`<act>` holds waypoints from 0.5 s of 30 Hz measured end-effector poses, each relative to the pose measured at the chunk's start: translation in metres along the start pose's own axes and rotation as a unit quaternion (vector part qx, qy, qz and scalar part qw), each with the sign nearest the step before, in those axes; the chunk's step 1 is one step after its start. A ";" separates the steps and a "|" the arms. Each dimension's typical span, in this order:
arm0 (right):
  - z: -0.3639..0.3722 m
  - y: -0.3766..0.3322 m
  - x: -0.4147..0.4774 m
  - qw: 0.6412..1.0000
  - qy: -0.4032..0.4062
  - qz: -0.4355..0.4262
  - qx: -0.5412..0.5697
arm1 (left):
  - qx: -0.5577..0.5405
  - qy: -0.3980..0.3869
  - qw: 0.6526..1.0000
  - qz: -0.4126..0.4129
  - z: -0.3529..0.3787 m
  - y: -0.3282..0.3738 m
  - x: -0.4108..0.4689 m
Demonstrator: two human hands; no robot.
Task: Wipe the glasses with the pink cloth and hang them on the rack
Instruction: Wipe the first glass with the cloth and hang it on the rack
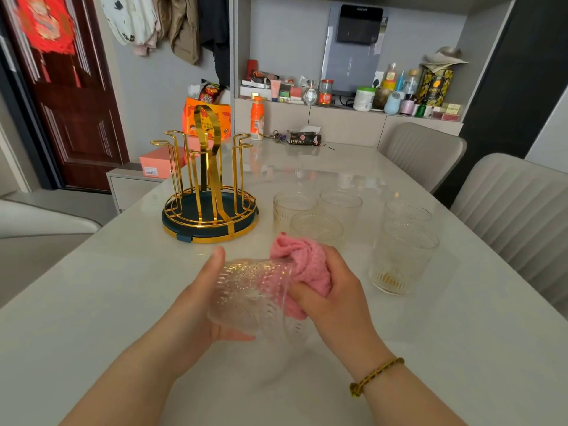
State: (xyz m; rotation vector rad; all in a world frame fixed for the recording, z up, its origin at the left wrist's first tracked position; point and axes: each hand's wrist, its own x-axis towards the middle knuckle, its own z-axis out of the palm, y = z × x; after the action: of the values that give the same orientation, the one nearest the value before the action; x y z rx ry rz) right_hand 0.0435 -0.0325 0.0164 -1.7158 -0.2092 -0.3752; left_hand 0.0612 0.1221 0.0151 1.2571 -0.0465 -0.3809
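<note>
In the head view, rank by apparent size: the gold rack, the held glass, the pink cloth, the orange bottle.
1. gold rack, clearly largest.
2. held glass and pink cloth look alike; both sit near the camera and the cloth is bunched, so unranked.
3. orange bottle, smallest, but farthest away.

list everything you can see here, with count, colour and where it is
glass in hand: 1, clear, held on its side over the table
glasses on table: 5, clear, right of the rack
pink cloth: 1, pink, pushed into the held glass's mouth
rack: 1, gold on dark base, table left, nothing hung
table: 1, white
orange bottle: 1, far table edge
chairs: 2, beige, right
shelf clutter: many, mixed, back shelf
left hand: grips the glass
right hand: grips the cloth
</note>
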 end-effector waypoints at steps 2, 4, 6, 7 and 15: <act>0.001 0.002 0.000 1.000 0.001 0.012 -0.022 | 0.012 0.058 0.998 0.028 0.002 -0.003 0.001; 0.005 0.007 0.000 0.999 0.007 0.036 -0.014 | 0.008 0.114 0.991 0.072 0.004 -0.005 0.003; 0.008 0.010 0.000 0.998 0.010 0.065 0.017 | -0.002 0.145 0.982 0.119 0.004 -0.005 0.004; 0.010 0.011 0.001 0.996 0.011 0.083 0.034 | 0.003 0.157 0.977 0.142 0.005 -0.005 0.004; 0.019 0.014 -0.006 0.944 -0.051 0.218 0.243 | 0.118 0.159 0.929 0.313 -0.001 -0.006 -0.004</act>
State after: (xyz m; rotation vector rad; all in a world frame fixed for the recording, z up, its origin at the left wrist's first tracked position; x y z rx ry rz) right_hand 0.0449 -0.0157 -0.0012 -1.2437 0.0105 0.0941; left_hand 0.0565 0.1229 0.0094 1.4497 -0.2152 0.3937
